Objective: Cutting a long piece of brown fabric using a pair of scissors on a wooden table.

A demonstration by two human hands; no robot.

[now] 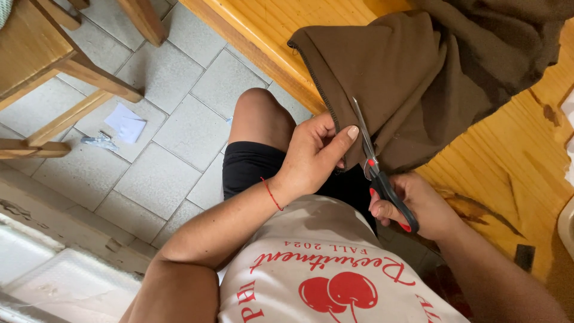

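Left hand (311,157) grip clamped on brown cloth (418,78) edge, draped off wooden counter (508,155). Right hand (418,206) grip closed round scissors (379,173), blades at cloth. Paper scraps (125,122) on tiled floor (161,173) far left, near wooden chair (48,66).

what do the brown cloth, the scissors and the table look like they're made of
Brown cloth: soft matte knit, perhaps fleece or jersey; it drapes in folds and has an overlocked edge. Scissors: shiny steel-looking blades, black handles with red inserts, probably plastic. Table: varnished light wood, with visible grain and knots.
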